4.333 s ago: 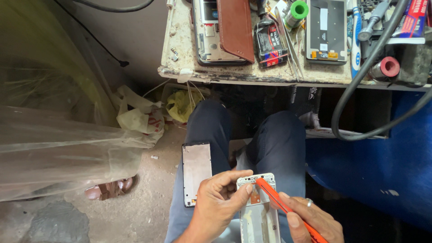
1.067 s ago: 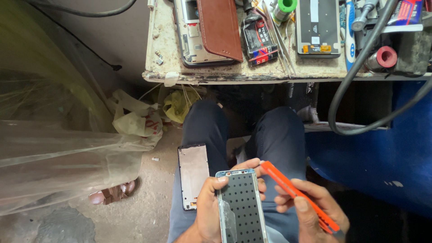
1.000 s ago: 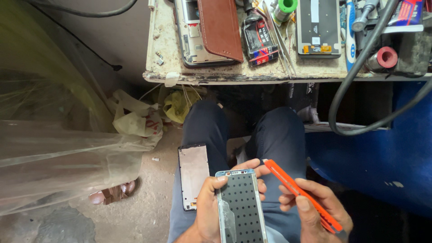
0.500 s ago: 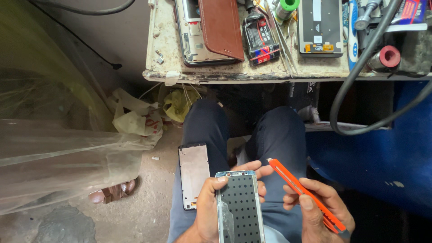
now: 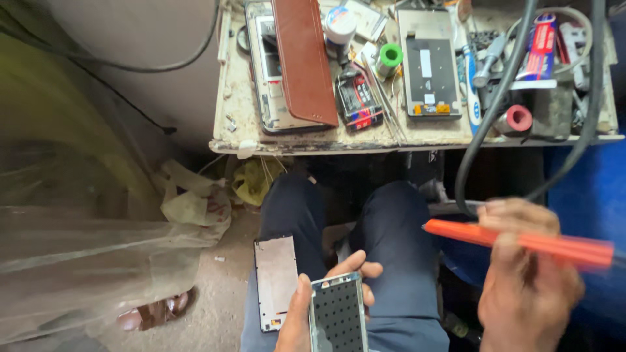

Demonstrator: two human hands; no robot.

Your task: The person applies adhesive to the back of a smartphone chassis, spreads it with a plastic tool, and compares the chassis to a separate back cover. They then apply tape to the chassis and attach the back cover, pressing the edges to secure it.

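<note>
The left hand [image 5: 306, 313] holds a phone frame [image 5: 337, 316] above the lap, with a flat panel [image 5: 274, 281] lying on the left thigh just beside it. To the right, well apart, the right hand [image 5: 528, 280] carries a pry tool [image 5: 521, 240]. The desk [image 5: 248, 133] stands beyond the knees, bearing a leather case [image 5: 303, 62] at left and a screen module [image 5: 428, 75] further right.

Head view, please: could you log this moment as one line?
left hand: holds phone frame | right hand: holds orange tool, raised, apart from frame | flat panel: on left thigh

cluttered workbench [image 5: 287, 145] with brown case [image 5: 304, 62], screen panel [image 5: 429, 78]
</note>
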